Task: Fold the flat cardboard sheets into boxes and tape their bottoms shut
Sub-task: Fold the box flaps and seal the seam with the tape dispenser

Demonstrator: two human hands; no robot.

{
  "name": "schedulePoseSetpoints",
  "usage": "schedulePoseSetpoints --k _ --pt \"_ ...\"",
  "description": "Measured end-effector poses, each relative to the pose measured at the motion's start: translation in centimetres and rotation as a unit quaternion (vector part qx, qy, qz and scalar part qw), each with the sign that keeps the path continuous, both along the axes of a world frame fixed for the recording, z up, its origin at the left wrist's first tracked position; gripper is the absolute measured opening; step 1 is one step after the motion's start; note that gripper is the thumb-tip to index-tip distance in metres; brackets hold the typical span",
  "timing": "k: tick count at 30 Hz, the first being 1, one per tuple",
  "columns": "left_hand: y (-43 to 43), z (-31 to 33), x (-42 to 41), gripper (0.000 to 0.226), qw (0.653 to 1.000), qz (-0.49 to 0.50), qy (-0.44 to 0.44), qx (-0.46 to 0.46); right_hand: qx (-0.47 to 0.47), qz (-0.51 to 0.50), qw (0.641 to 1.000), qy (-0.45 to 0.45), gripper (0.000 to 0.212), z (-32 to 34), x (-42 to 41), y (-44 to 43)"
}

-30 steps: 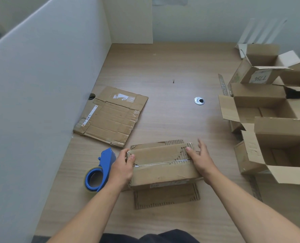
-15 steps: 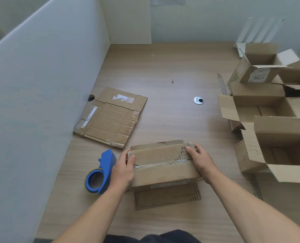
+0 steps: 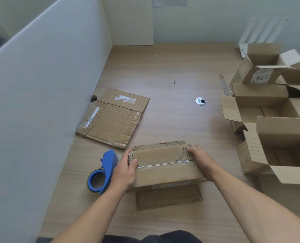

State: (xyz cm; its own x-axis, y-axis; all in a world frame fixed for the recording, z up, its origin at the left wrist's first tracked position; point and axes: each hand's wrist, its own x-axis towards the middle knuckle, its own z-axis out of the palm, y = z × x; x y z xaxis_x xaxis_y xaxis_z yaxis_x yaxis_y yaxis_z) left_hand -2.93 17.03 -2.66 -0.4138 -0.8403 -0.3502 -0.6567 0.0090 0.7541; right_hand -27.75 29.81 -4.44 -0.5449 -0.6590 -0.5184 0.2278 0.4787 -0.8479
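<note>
Pale wood-grain surface [image 3: 163,67], walled on the left by a grey partition [image 3: 40,85] and closed at the far end by a cream wall.

Near the middle of the near edge stands the box [image 3: 163,171], bottom up, with its loose flaps splayed on the surface on the near and far sides. A glossy seam [image 3: 163,164] runs left to right across the top; it looks taped. The left grip [image 3: 124,172], a bare hand, wraps the left end with its thumb on the seam. The right grip [image 3: 203,162] lies over the right end, fingers bent over the far corner; its thumb is hidden.

I'd judge the box light and fairly stiff, but tired: the skin is torn at the right end, baring the ribs, so it would dent if squeezed. The two short ends look the safest places to hold it.

Just left of it lies a blue tape dispenser [image 3: 103,172]. Farther left, against the partition, lies a flat sheet [image 3: 114,118] with a torn white label and a narrow printed strip, too small to read. Open boxes [image 3: 277,142] crowd the right; one far flap bears a handwritten label [image 3: 262,78], upside down from here, seemingly 7786. The strip on the held box's near face is unreadable.
</note>
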Motion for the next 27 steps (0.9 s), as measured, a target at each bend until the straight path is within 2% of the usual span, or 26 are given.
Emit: schedulePoseSetpoints --k 3,8,12,15,18,21,25,27 --pt "0.0 0.1 0.1 0.045 1.0 -0.006 0.005 -0.009 -0.017 -0.008 0.999 -0.051 0.008 0.5 -0.2 0.9" --pt "-0.7 0.3 0.6 0.041 0.999 0.022 0.039 -0.002 -0.045 0.011 0.999 0.028 0.01 0.9 0.1 2.4" --pt "-1.1 1.7 1.5 0.047 0.986 0.021 0.162 -0.013 -0.109 0.009 0.991 0.078 0.044 2.5 -0.4 3.7" --pt "-1.1 2.9 1.7 0.052 0.966 0.04 0.244 -0.071 -0.16 0.026 0.982 0.1 0.052 4.5 -0.3 4.4" --pt "-1.1 3.6 1.6 0.043 0.952 0.048 0.283 -0.102 -0.209 0.031 0.97 0.123 0.058 5.8 0.3 4.3" --pt "-0.8 3.9 1.6 0.037 0.949 0.044 0.298 -0.092 -0.229 0.036 0.963 0.14 0.053 6.0 0.6 4.2" --pt "-0.6 3.9 1.8 0.037 0.955 0.057 0.276 -0.097 -0.219 0.04 0.963 0.155 0.036 6.1 0.5 4.4" --pt "-0.7 4.0 1.9 0.038 0.956 0.067 0.264 -0.105 -0.214 0.038 0.962 0.164 0.035 6.0 0.7 4.3"
